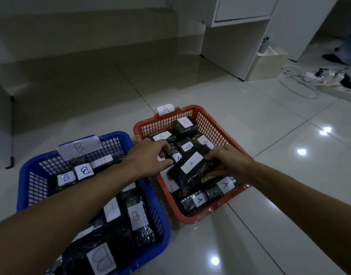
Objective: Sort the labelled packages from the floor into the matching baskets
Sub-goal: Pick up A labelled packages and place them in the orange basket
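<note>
A red basket (pixel 220 133) tagged "A" stands on the floor at centre, filled with several black wrapped packages bearing white "A" labels. To its left a blue basket (pixel 31 175) tagged "B" holds several black packages labelled "B". Both hands reach into the red basket. My right hand (pixel 228 163) grips the right end of a long black "A" package (pixel 190 171) that lies tilted on top of the others. My left hand (pixel 150 157) touches the left end of that package and a small "A" package (pixel 176 157), fingers curled around them.
White cabinets (pixel 240 36) stand at the back right, with a power strip and tangled cables (pixel 317 76) on the glossy tiled floor beside them. A person's foot (pixel 333 57) shows at the far right. A grey furniture leg (pixel 11 132) stands at the left.
</note>
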Action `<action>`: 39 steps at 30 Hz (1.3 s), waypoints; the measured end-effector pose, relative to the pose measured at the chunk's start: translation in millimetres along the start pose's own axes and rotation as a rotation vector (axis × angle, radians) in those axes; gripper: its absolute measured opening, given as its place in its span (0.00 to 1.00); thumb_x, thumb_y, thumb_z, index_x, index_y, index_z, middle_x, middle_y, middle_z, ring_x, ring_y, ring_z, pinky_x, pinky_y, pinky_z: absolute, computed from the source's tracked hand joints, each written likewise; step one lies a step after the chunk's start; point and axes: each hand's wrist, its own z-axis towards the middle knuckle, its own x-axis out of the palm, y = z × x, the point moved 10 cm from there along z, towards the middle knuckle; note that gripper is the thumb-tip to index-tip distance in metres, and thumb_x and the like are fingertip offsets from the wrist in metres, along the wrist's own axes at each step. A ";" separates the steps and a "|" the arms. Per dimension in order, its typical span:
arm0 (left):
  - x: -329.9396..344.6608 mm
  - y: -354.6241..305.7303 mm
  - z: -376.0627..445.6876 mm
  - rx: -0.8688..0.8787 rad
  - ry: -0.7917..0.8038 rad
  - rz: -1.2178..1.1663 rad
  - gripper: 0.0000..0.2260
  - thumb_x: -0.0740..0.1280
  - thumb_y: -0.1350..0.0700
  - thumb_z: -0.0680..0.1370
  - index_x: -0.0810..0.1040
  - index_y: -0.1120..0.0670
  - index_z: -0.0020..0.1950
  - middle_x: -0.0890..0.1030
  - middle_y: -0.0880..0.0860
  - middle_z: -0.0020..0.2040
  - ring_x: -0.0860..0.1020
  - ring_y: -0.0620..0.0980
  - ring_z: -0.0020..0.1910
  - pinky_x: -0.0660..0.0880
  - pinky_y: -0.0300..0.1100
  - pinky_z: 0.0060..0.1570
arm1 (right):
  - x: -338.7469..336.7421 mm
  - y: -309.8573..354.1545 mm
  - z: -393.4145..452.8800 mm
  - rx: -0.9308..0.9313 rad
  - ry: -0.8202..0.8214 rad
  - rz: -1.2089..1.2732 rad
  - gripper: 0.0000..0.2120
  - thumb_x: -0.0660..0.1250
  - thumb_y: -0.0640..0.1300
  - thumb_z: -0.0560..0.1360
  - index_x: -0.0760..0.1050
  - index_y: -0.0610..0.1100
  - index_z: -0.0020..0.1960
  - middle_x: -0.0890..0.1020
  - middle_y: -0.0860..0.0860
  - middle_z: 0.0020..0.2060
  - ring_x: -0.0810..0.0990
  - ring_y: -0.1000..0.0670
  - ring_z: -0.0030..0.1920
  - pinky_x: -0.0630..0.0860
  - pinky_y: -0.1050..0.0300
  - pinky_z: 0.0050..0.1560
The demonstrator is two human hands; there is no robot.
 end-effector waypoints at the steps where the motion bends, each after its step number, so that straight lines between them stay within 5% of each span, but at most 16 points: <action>1: 0.2 0.4 -0.6 0.002 0.006 0.003 0.19 0.70 0.43 0.74 0.76 0.48 0.61 0.80 0.44 0.50 0.78 0.44 0.47 0.80 0.49 0.49 | -0.8 -2.4 -0.6 0.009 0.010 -0.023 0.11 0.65 0.36 0.77 0.71 0.33 0.58 0.81 0.36 0.55 0.86 0.42 0.48 0.83 0.56 0.41; 4: 2.7 3.2 -4.5 0.000 0.036 0.026 0.19 0.70 0.43 0.73 0.75 0.47 0.61 0.80 0.45 0.51 0.77 0.44 0.49 0.79 0.48 0.50 | 4.5 -3.2 -5.6 0.017 0.107 -0.207 0.13 0.66 0.32 0.74 0.68 0.40 0.56 0.78 0.37 0.56 0.84 0.42 0.49 0.82 0.57 0.42; 9: 7.2 6.7 -11.0 0.001 0.074 0.077 0.20 0.71 0.45 0.73 0.74 0.48 0.63 0.79 0.45 0.51 0.77 0.44 0.48 0.79 0.47 0.51 | 16.4 0.0 -7.6 -0.108 0.175 -0.905 0.34 0.68 0.31 0.73 0.59 0.55 0.71 0.76 0.42 0.63 0.81 0.42 0.55 0.84 0.49 0.48; 17: 7.9 2.4 -14.4 0.024 0.085 0.156 0.21 0.70 0.44 0.74 0.73 0.46 0.64 0.78 0.46 0.56 0.73 0.44 0.56 0.76 0.44 0.53 | 22.2 5.6 -0.7 -0.248 0.071 -1.250 0.31 0.69 0.34 0.73 0.66 0.57 0.71 0.70 0.48 0.66 0.72 0.46 0.66 0.78 0.50 0.59; 22: 3.2 -11.9 -9.8 0.071 0.072 0.164 0.20 0.69 0.42 0.74 0.74 0.45 0.64 0.78 0.45 0.56 0.71 0.44 0.56 0.75 0.45 0.53 | 11.4 11.9 -7.2 -0.310 0.087 -1.224 0.35 0.71 0.40 0.73 0.61 0.59 0.74 0.65 0.50 0.69 0.70 0.48 0.66 0.77 0.52 0.60; 25: -0.1 -39.9 -6.7 0.148 0.026 0.121 0.19 0.69 0.41 0.74 0.75 0.44 0.62 0.79 0.44 0.55 0.73 0.44 0.55 0.75 0.45 0.52 | -17.0 33.9 -24.5 -0.440 -0.056 -1.122 0.31 0.72 0.45 0.74 0.64 0.57 0.73 0.68 0.50 0.69 0.71 0.49 0.66 0.75 0.54 0.61; 30: 24.3 -120.4 7.3 0.302 0.077 0.108 0.16 0.68 0.39 0.74 0.75 0.44 0.58 0.78 0.43 0.53 0.72 0.44 0.53 0.75 0.47 0.52 | -104.7 45.9 -91.3 -0.621 -0.431 -0.824 0.16 0.69 0.47 0.76 0.74 0.57 0.63 0.77 0.57 0.53 0.74 0.58 0.43 0.71 0.65 0.42; 34: 60.4 -203.1 24.7 0.434 0.126 0.049 0.13 0.67 0.42 0.74 0.75 0.47 0.54 0.79 0.47 0.50 0.75 0.49 0.51 0.73 0.45 0.49 | -176.9 -6.1 -142.7 -0.541 -0.657 -0.568 0.10 0.70 0.45 0.76 0.79 0.57 0.54 0.80 0.58 0.47 0.73 0.53 0.36 0.69 0.68 0.38; 39: 131.0 -273.3 25.1 0.475 0.236 -0.048 0.18 0.68 0.41 0.75 0.73 0.45 0.62 0.78 0.44 0.52 0.75 0.46 0.51 0.74 0.46 0.52 | -248.8 -89.5 -188.1 -0.343 -0.860 -0.470 0.09 0.69 0.44 0.75 0.81 0.57 0.50 0.81 0.57 0.45 0.71 0.52 0.32 0.69 0.68 0.34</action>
